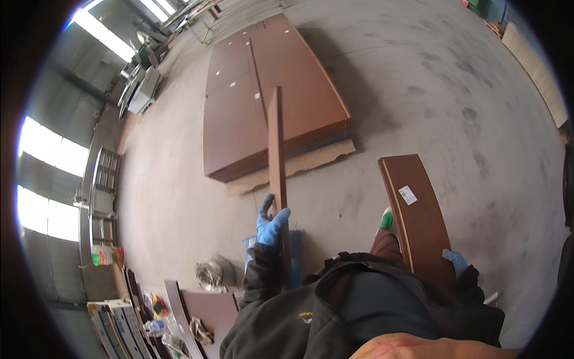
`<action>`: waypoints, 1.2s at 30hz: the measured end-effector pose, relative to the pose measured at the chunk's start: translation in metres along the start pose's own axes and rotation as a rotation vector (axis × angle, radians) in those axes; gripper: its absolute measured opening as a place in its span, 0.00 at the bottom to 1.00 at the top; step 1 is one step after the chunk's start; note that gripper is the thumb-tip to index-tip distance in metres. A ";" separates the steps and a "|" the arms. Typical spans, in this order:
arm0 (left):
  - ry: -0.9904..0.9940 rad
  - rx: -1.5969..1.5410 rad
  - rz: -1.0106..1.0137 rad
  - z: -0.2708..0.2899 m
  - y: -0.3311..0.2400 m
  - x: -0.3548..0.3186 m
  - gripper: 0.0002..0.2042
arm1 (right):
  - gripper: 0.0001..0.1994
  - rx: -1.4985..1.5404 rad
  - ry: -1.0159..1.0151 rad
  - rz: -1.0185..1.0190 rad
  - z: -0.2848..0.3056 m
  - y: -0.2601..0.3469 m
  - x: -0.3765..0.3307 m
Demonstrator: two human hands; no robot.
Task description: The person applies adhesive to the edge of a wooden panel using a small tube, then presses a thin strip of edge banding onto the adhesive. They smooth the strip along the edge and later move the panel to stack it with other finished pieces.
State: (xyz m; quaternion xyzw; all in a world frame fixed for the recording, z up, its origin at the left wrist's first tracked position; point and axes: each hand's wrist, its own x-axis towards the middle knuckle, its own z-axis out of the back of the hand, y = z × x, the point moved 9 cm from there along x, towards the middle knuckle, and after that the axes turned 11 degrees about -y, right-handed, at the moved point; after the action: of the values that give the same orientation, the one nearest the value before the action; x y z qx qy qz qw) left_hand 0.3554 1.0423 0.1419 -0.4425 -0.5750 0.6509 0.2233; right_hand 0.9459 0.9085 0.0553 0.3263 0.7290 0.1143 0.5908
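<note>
In my blue-gloved left hand (272, 225) is a long, narrow brown board (277, 143), its fingers closed round the edges. The board stands steeply, its far end passing in front of a big stack of brown panels (305, 78) on the floor. At my right side I carry a wider brown panel (423, 224) with a white label (408, 195); it looks like more than one layer along its left edge. My gloved right hand (456, 261) grips its outer edge near the lower end, fingers partly hidden behind it.
Cardboard (323, 157) lies under the stack. Near my left arm are a grey bucket (215, 272) and a blue bag (296, 254). Leaning brown boards (209, 308) and loose packaging (161, 326) crowd the lower left. A metal rack (104, 200) lines the left wall. My green-and-white shoe (386, 220) shows below.
</note>
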 end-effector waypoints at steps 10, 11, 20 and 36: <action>0.120 0.167 -0.028 -0.328 -0.014 0.156 0.46 | 0.30 0.314 -0.011 -0.177 0.066 0.292 0.129; 0.104 0.170 -0.014 -0.345 -0.013 0.168 0.46 | 0.30 0.288 -0.032 -0.183 0.074 0.318 0.143; -0.087 0.030 0.136 -0.505 0.015 0.369 0.43 | 0.29 0.131 -0.075 -0.227 0.112 0.543 0.360; 0.116 0.094 0.093 -0.929 -0.146 0.793 0.44 | 0.27 0.071 -0.027 -0.058 0.050 1.044 0.663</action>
State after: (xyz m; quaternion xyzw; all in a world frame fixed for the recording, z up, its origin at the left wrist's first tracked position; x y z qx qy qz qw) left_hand 0.6936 2.2236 0.0761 -0.4947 -0.5088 0.6602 0.2460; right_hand 1.2891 2.0966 0.0962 0.3272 0.7338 0.0668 0.5916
